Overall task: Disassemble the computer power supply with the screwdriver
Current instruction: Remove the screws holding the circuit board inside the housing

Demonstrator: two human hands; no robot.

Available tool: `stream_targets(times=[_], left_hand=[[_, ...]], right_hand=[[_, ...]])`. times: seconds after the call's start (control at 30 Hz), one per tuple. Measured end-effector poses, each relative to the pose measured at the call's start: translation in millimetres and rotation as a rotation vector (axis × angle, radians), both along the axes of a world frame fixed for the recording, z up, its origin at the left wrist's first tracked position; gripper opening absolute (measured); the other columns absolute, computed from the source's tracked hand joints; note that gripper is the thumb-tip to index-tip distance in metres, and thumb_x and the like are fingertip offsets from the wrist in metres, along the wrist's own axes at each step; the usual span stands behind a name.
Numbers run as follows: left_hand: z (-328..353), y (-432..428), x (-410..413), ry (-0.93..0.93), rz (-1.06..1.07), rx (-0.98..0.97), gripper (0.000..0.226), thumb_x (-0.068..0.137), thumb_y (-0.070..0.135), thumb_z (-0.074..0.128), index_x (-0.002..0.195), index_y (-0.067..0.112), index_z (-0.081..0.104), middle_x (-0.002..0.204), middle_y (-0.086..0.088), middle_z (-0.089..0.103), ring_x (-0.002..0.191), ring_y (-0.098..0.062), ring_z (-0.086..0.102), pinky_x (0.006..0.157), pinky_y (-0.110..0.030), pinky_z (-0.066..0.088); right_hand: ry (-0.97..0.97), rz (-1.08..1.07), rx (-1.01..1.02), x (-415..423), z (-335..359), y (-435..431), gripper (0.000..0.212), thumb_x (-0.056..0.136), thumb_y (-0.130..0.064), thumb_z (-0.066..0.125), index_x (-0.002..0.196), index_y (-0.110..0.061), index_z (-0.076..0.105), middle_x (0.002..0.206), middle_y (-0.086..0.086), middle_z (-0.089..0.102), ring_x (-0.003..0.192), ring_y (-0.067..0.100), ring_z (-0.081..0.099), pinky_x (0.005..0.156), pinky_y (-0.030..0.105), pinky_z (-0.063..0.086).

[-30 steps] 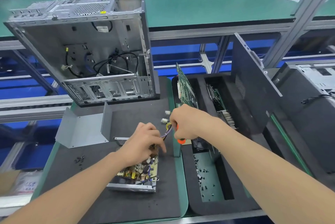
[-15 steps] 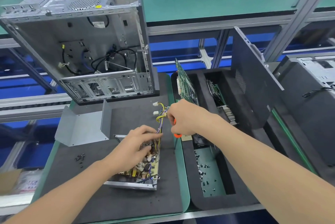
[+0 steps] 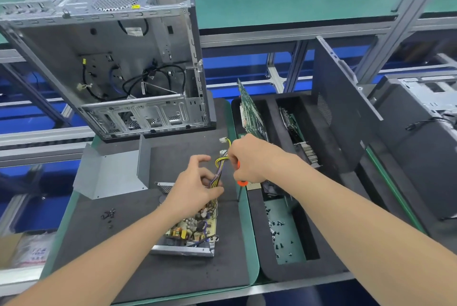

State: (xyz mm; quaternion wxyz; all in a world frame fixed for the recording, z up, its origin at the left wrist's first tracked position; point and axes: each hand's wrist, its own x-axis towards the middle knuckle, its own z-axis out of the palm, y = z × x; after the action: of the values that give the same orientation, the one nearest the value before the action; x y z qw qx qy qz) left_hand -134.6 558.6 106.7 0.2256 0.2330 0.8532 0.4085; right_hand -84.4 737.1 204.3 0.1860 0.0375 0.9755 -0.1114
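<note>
The opened power supply [image 3: 190, 234] lies on the dark mat, its yellow circuit board bare inside a shallow metal tray. A bundle of yellow and purple cables [image 3: 219, 167] rises from its far end to white connectors. My left hand [image 3: 195, 187] rests over the far end of the board, thumb and fingers pinching the cables low down. My right hand [image 3: 249, 157] grips the orange-handled screwdriver [image 3: 241, 182] and also holds the cables higher up. The screwdriver's shaft points down to the mat.
The grey bent metal cover [image 3: 111, 172] of the power supply lies to the left. An empty computer case [image 3: 111, 58] stands behind. Loose screws [image 3: 108, 215] lie on the mat. A black foam tray [image 3: 284, 271] on the right holds screws and circuit boards.
My right hand has pulled the cable bundle up and away from the board, so the white connectors show. My left hand has shifted toward the base of the cables.
</note>
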Motion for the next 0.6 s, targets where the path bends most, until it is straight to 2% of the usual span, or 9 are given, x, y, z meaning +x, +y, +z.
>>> stream_targets(times=[0.07,0.17,0.23,0.33,0.43,0.5,0.6], left_hand=[[-1.9,-7.2,0.0,0.073,-0.019,-0.003,0.068,0.083,0.025,0.085,0.136,0.042,0.047,0.088,0.027,0.075,0.088,0.0,0.066,0.085,-0.024,0.05],[-5.9,-14.7,-1.6,-0.052,-0.085,0.086,0.068,0.085,0.018,0.085,0.141,0.042,0.053,0.094,0.014,0.08,0.102,-0.003,0.071,0.094,-0.036,0.054],[-8.1,-22.8,-3.4,-0.103,-0.131,0.152,0.063,0.085,0.014,0.085,0.136,0.041,0.058,0.096,0.005,0.08,0.107,-0.009,0.072,0.096,-0.042,0.056],[-9.2,-34.4,-6.5,-0.042,-0.204,0.118,0.05,0.083,0.027,0.084,0.124,0.045,0.062,0.098,0.005,0.077,0.107,-0.012,0.071,0.093,-0.044,0.054],[-9.3,-42.0,-9.1,0.023,-0.178,0.089,0.041,0.083,0.028,0.087,0.109,0.047,0.062,0.098,0.007,0.076,0.107,-0.005,0.07,0.097,-0.032,0.049],[-9.7,-45.8,-9.3,0.084,-0.156,0.075,0.04,0.083,0.027,0.087,0.106,0.044,0.059,0.095,0.012,0.077,0.104,-0.001,0.07,0.092,-0.02,0.044],[-10.2,-49.9,-8.7,0.123,-0.142,0.089,0.038,0.083,0.025,0.088,0.104,0.037,0.059,0.091,0.02,0.078,0.099,0.003,0.071,0.088,-0.017,0.042]], right_hand=[[0.025,-0.008,-0.013,1.3,0.8,-0.9,0.009,0.078,-0.01,0.066,0.087,-0.008,0.069,0.099,0.011,0.069,0.091,0.032,0.069,0.074,0.043,0.063],[0.067,-0.04,-0.042,0.9,4.7,-2.7,0.01,0.077,-0.011,0.068,0.087,-0.011,0.066,0.097,0.008,0.067,0.088,0.032,0.068,0.076,0.044,0.062],[0.08,-0.047,-0.051,-0.1,7.0,-4.3,0.01,0.078,-0.011,0.068,0.088,-0.012,0.068,0.097,0.008,0.067,0.086,0.032,0.068,0.076,0.043,0.062],[0.081,-0.046,-0.06,-1.4,9.1,-8.9,0.009,0.078,-0.01,0.067,0.086,-0.009,0.069,0.094,0.01,0.067,0.084,0.033,0.069,0.074,0.042,0.062],[0.068,-0.038,-0.07,-1.7,9.0,-15.4,0.005,0.077,-0.008,0.067,0.082,-0.011,0.067,0.092,0.009,0.067,0.088,0.032,0.068,0.071,0.04,0.062],[0.06,-0.026,-0.069,-1.5,9.0,-18.6,0.006,0.076,-0.008,0.067,0.081,-0.013,0.068,0.089,0.007,0.068,0.089,0.031,0.068,0.072,0.043,0.063],[0.069,-0.034,-0.075,-2.6,10.7,-21.1,0.006,0.077,-0.012,0.069,0.079,-0.017,0.066,0.084,0.002,0.067,0.074,0.024,0.066,0.068,0.041,0.063]])
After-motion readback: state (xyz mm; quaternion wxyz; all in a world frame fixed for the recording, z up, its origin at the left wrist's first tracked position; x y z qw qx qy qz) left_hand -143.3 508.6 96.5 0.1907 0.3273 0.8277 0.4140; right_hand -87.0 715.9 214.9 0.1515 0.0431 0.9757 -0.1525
